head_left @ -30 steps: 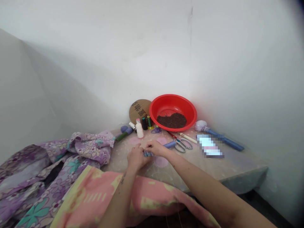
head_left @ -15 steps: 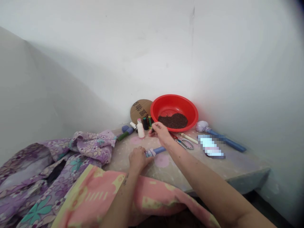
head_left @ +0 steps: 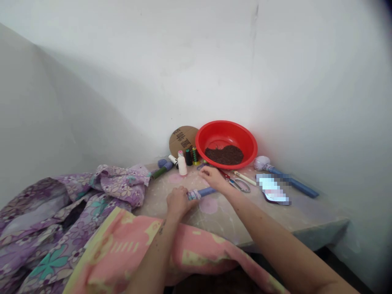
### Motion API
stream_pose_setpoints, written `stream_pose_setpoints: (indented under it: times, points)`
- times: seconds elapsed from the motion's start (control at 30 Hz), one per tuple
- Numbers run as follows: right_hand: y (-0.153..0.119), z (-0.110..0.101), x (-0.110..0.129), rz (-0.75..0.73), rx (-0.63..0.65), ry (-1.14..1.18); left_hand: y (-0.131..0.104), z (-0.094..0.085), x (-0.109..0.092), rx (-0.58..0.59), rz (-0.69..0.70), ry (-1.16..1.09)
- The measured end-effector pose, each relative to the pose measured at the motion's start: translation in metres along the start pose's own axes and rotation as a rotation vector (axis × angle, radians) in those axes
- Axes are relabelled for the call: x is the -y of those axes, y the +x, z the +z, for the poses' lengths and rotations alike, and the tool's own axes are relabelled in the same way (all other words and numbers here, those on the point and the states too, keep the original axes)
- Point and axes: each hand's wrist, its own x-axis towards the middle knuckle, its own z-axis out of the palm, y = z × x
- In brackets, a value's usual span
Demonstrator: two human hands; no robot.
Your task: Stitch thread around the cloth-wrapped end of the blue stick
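My left hand (head_left: 179, 201) is wrapped round the end of a blue stick (head_left: 206, 192) with patterned cloth (head_left: 194, 194) bound near its tip; the end lies hidden inside the fingers. Above the stick, my right hand (head_left: 211, 177) is raised with fingers pinched together, and whatever sits between the fingertips is too small to make out. Behind the hands stand a white thread spool (head_left: 182, 165), a dark spool (head_left: 188, 157) and a green-patterned spool (head_left: 195, 156).
A red basin (head_left: 251, 152) with dark grains stands at the back beside a cardboard disc (head_left: 180, 141). Scissors (head_left: 243, 185), a white pen (head_left: 245, 178), a phone (head_left: 272, 189) and another blue stick (head_left: 295, 183) lie right. Floral cloth (head_left: 122, 188) lies left, pink cloth (head_left: 202, 245) in front.
My right hand has moved slightly right and down, away from the spools, and a small dark item seen at its fingertips no longer shows. My left hand keeps its grip. The view has shifted a little.
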Motion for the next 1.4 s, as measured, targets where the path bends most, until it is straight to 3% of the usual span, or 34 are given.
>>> stream_pose_setpoints:
  times: [0.1,0.17,0.43,0.57,0.7,0.83,0.97,1.07,1.2,1.3,1.4]
  points:
    - [-0.015,0.016,-0.018,0.002,0.201,-0.079,0.001,0.001,0.000,-0.001,-0.007,0.007]
    - [-0.022,0.022,-0.022,0.026,0.268,-0.154,0.001,0.001,0.000,0.008,-0.018,0.016]
    - [-0.035,0.032,-0.004,0.057,0.301,-0.502,0.002,0.005,0.001,-0.004,-0.013,0.031]
    - [-0.031,0.032,-0.010,0.079,0.234,-0.424,0.002,0.005,0.002,-0.001,-0.007,0.031]
    - [-0.019,0.020,-0.011,0.023,0.052,-0.151,0.001,0.004,0.002,0.018,-0.002,0.020]
    - [-0.007,-0.006,0.010,0.023,-0.187,0.127,0.001,0.005,0.004,-0.015,0.013,0.005]
    - [-0.005,-0.035,0.038,-0.003,-0.304,0.372,0.000,0.004,0.003,-0.022,0.013,0.000]
    - [-0.008,-0.056,0.050,-0.040,-0.213,0.473,-0.001,0.002,0.001,0.004,-0.003,0.002]
    - [-0.011,-0.068,0.044,0.038,-0.030,0.291,-0.002,0.000,0.001,0.014,-0.006,-0.001]
    - [-0.012,-0.058,0.029,0.089,0.061,0.129,-0.001,0.003,0.002,0.000,0.003,-0.004]
    - [-0.015,-0.034,0.012,0.083,0.118,-0.052,0.000,0.006,0.004,-0.019,0.019,-0.009]
